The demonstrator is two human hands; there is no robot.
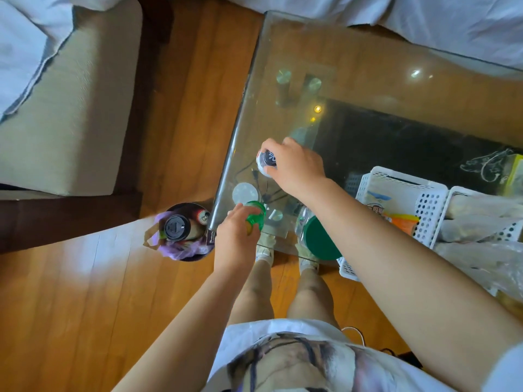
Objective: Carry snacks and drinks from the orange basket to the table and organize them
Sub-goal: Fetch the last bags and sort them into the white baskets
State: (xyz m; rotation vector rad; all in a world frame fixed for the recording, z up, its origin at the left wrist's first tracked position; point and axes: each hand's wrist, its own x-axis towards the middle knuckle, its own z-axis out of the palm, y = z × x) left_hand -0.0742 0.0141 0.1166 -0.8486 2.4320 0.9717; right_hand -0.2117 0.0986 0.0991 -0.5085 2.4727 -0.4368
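No legible text; lettering on the can (266,161) too blurred.

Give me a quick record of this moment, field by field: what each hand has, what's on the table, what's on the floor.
left hand: grips a green bottle at the glass table near corner
right hand: grips a white can from above, over the glass
on table: white perforated baskets holding packets; clear jar with dark green lid
on floor: bin with purple liner, holding a cup
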